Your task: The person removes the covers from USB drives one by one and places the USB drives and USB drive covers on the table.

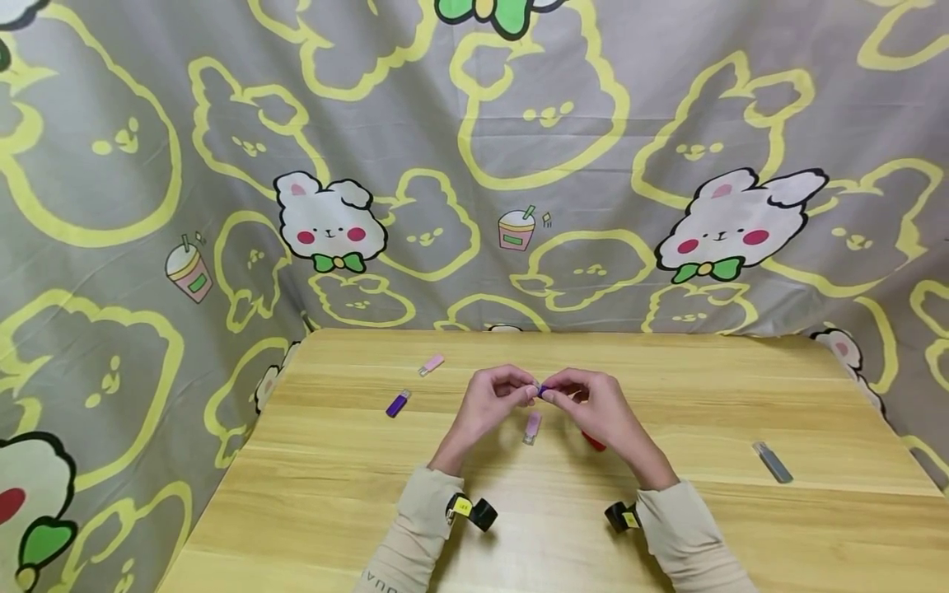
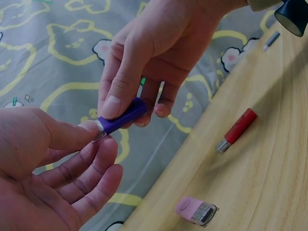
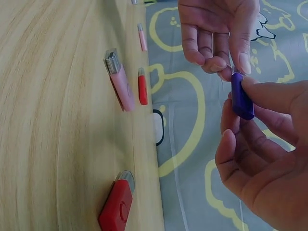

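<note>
Both hands hold one purple USB stick (image 2: pixel 126 116) between them, above the wooden table. My right hand (image 1: pixel 586 397) pinches its purple body between thumb and fingers. At the silver plug end, the thumb and forefinger of my left hand (image 1: pixel 493 397) grip the tip; in the left wrist view the other fingers of that hand spread loosely below. The plug is partly hidden by the left fingertips. Under the hands lies a pink USB stick (image 1: pixel 532 428) with a metal plug. A red USB stick (image 2: pixel 238 127) lies beneath the right hand, mostly covered in the head view.
On the table (image 1: pixel 334 511), another purple USB stick (image 1: pixel 398 403) and a pink one (image 1: pixel 432 365) lie to the left. A grey one (image 1: pixel 773 463) sits far right. The right wrist view shows a second red stick (image 3: pixel 142 87). A patterned curtain (image 1: pixel 415 206) hangs behind.
</note>
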A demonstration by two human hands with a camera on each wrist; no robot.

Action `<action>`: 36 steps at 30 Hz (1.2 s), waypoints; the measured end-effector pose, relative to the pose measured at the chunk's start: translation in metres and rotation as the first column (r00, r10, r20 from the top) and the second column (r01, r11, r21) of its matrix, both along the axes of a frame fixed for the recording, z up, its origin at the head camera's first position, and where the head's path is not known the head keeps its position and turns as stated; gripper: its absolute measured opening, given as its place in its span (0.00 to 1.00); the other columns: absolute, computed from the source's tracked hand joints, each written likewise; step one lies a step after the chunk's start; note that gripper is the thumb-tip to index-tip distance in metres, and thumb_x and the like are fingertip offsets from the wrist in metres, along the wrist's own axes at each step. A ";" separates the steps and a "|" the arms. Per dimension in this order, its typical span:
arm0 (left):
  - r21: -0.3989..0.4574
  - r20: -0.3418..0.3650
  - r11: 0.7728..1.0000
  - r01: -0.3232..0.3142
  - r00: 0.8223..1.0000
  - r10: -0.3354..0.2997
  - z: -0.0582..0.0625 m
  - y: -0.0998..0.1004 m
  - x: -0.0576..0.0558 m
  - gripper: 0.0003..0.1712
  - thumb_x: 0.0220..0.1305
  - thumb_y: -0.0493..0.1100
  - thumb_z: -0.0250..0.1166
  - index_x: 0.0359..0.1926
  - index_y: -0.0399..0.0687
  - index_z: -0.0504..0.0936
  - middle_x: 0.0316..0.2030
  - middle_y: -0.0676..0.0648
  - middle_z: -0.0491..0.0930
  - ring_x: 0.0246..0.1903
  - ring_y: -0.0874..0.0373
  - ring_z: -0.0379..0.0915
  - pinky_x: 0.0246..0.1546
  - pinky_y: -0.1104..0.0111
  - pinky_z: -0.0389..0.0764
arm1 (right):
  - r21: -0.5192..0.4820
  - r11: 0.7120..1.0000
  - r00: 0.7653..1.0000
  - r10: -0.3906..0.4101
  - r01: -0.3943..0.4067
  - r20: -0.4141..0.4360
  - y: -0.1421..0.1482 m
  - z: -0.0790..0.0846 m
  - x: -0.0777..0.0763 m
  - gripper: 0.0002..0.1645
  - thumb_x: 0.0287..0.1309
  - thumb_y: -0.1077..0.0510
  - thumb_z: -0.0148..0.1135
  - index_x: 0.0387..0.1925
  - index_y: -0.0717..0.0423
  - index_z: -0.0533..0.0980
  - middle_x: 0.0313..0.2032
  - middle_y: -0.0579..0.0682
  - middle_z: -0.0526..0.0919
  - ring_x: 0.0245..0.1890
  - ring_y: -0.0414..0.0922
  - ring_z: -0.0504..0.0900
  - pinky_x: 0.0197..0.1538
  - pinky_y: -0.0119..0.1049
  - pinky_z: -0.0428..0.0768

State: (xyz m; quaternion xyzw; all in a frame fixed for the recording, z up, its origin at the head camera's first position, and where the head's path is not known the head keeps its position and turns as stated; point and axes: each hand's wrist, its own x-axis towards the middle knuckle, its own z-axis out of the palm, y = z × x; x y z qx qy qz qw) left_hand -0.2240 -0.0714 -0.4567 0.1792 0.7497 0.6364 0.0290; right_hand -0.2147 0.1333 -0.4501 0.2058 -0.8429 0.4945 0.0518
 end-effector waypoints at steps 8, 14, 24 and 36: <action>-0.009 0.027 0.999 -0.032 0.999 0.032 0.004 0.001 0.002 0.04 0.66 0.30 0.69 0.41 0.32 0.86 0.34 0.36 0.86 0.32 0.47 0.85 0.39 0.62 0.87 | 0.002 1.000 1.000 0.006 -0.006 0.014 0.001 0.001 0.000 0.03 0.64 0.58 0.71 0.39 0.50 0.87 0.35 0.40 0.88 0.33 0.40 0.84 0.37 0.36 0.83; -0.019 0.027 0.998 -0.057 0.998 0.057 0.005 0.000 0.003 0.04 0.64 0.29 0.70 0.39 0.31 0.87 0.34 0.37 0.87 0.32 0.42 0.86 0.36 0.68 0.86 | 0.009 1.000 1.000 0.004 -0.004 0.008 -0.001 0.000 0.001 0.03 0.64 0.58 0.72 0.39 0.49 0.87 0.35 0.40 0.88 0.32 0.40 0.83 0.37 0.36 0.83; -0.038 0.039 0.997 -0.065 0.997 0.066 0.002 -0.001 0.004 0.04 0.63 0.30 0.71 0.38 0.33 0.87 0.33 0.38 0.87 0.32 0.39 0.85 0.39 0.57 0.87 | 0.015 1.000 1.000 0.005 -0.005 0.023 0.000 -0.002 0.004 0.03 0.64 0.57 0.72 0.39 0.48 0.87 0.35 0.39 0.88 0.34 0.41 0.83 0.39 0.37 0.83; -0.012 0.051 0.996 -0.088 0.995 0.088 0.010 -0.024 0.000 0.04 0.64 0.28 0.69 0.39 0.30 0.86 0.34 0.37 0.87 0.30 0.51 0.85 0.39 0.57 0.88 | 0.041 0.999 0.997 -0.024 0.021 0.067 0.012 -0.007 0.003 0.04 0.66 0.58 0.70 0.40 0.51 0.87 0.36 0.42 0.88 0.33 0.43 0.82 0.36 0.35 0.80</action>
